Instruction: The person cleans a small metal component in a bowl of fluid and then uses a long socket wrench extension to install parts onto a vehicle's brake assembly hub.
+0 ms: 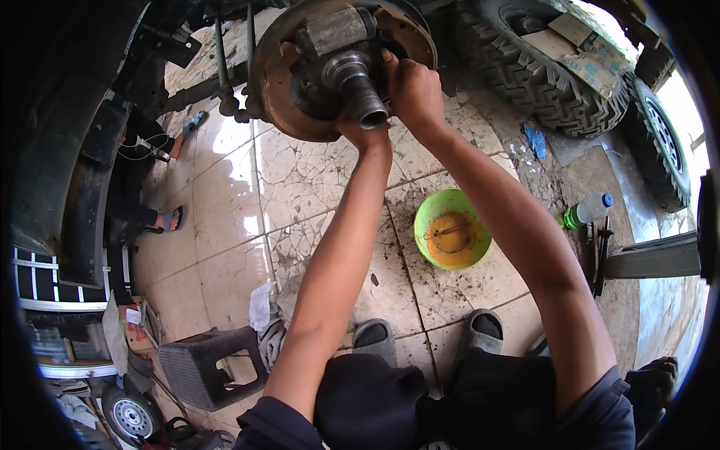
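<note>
1. We place the work at top centre: a rusty round plate (pixel 279 101) with a metal spindle (pixel 362 96) sticking out toward us and a blocky metal part (pixel 335 31) above it.
2. Right hand (pixel 415 88) is up at the plate's right side, fingers curled, thumb pointing up; we can't tell if they grip anything.
3. Left hand (pixel 363 133) is under the spindle's near end, mostly hidden; we can't tell whether its fingers are wide, narrow or holding something.
4. Step in hand, we judge: two-handed work by feel around the spindle's base.
5. Next move, we judge, calls for steady fingers and a clear view past the spindle.
6. Nearby: green bowl (pixel 421 229) with orange-brown residue on the tiled floor (pixel 315 195); bottle (pixel 588 211) to the right; big tyre (pixel 536 82) upper right.
</note>
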### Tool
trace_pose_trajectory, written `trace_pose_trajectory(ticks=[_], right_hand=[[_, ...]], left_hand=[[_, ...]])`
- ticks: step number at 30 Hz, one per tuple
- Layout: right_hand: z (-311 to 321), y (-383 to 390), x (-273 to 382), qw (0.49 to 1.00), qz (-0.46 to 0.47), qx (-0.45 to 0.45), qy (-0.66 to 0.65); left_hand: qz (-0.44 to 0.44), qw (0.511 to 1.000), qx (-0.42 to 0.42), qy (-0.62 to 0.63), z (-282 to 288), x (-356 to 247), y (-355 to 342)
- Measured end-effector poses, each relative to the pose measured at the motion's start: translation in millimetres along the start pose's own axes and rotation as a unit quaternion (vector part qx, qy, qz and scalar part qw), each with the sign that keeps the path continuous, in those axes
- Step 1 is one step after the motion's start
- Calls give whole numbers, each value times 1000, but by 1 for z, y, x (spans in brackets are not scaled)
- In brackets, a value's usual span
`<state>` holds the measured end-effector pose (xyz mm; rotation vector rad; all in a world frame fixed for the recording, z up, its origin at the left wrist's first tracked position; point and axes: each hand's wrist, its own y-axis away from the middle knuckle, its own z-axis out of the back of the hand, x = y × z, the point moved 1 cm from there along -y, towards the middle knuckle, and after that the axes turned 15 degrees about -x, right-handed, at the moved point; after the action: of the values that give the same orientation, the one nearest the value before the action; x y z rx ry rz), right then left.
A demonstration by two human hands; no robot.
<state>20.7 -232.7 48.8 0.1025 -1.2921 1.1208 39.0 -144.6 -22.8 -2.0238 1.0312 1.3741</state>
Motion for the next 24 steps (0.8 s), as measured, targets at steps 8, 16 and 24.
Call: trace_pose_trajectory(ticks=[8, 16, 24], right_hand=[[-7, 4, -15, 997, 71, -7, 12], [-5, -3, -2, 992, 80, 50, 79], [6, -2, -5, 984, 135, 47, 109]], left_hand=[[-79, 997, -9, 9, -5, 22, -9], [-86, 996, -5, 13, -2, 23, -16], [-75, 997, 12, 18, -1, 17, -9]])
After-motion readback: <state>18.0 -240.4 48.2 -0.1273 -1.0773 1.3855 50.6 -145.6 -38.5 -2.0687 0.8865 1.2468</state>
